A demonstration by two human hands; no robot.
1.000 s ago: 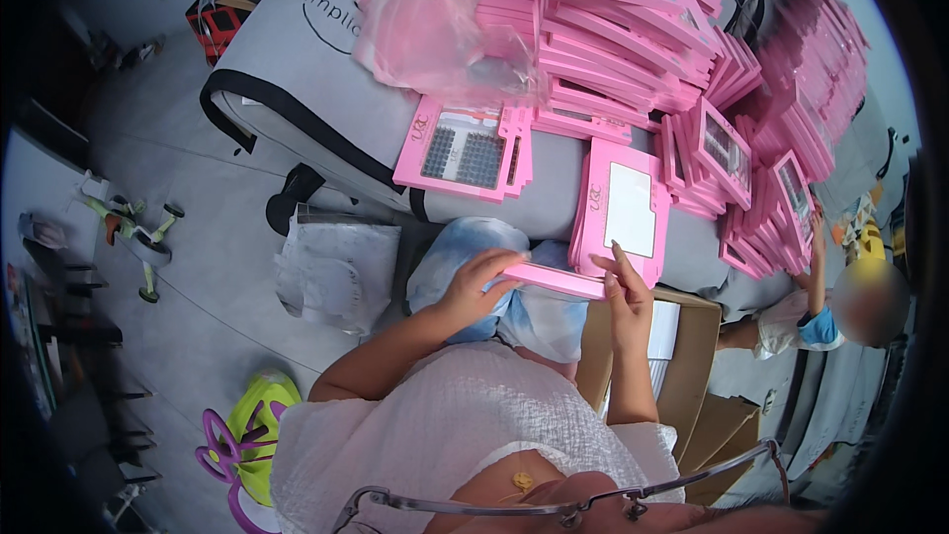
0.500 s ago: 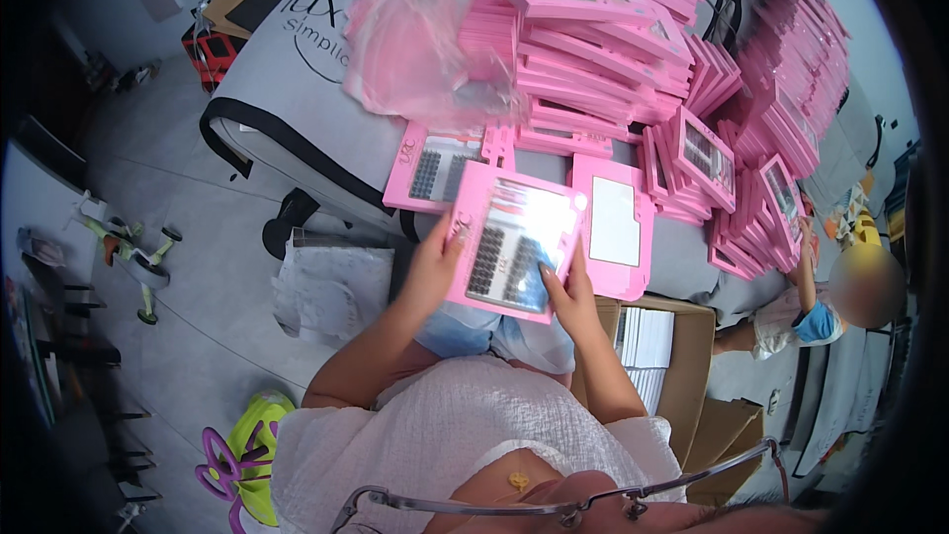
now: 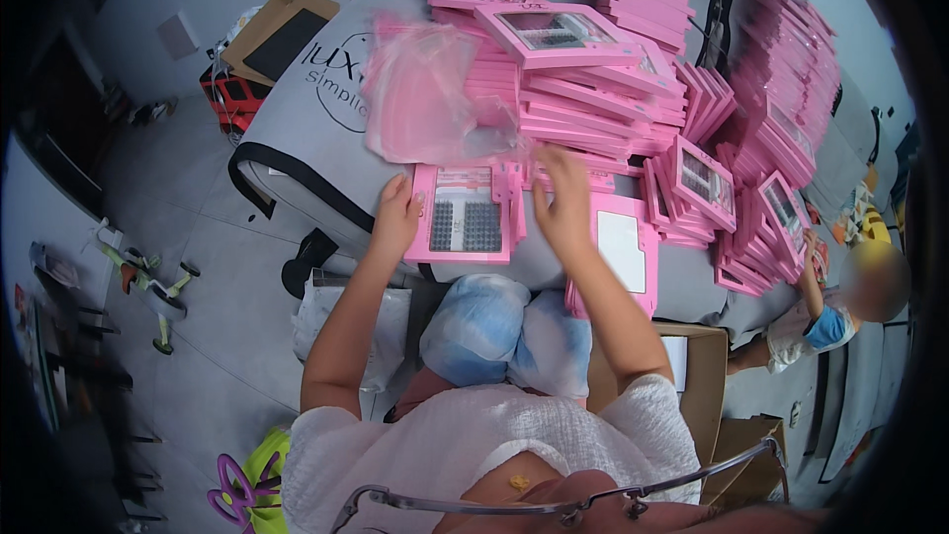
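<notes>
A pink windowed case of false eyelash clusters [image 3: 467,225] lies at the front edge of the grey sofa surface, its dark lashes in rows. My left hand [image 3: 395,218] grips its left edge, fingers closed along the side. My right hand [image 3: 563,200], slightly blurred, is raised just right of the case with fingers apart and nothing visible in them. Beside that hand, another pink case shows its edge [image 3: 518,206]. To the right lies a pink case with a blank white panel [image 3: 621,252], partly behind my right forearm. Clear pinkish plastic bags [image 3: 420,94] lie beyond the eyelash case.
Stacked pink cases [image 3: 583,104] rise behind, with more piles [image 3: 781,89] at the right. An open cardboard box [image 3: 704,376] stands by my right side. A child [image 3: 816,321] is at the right, one hand near the cases. A small bike [image 3: 148,282] stands on the floor.
The eyelash case held in both hands over my lap is now down on the sofa surface. My right hand has let go and moved up and away, while my left hand stays at a case's left edge.
</notes>
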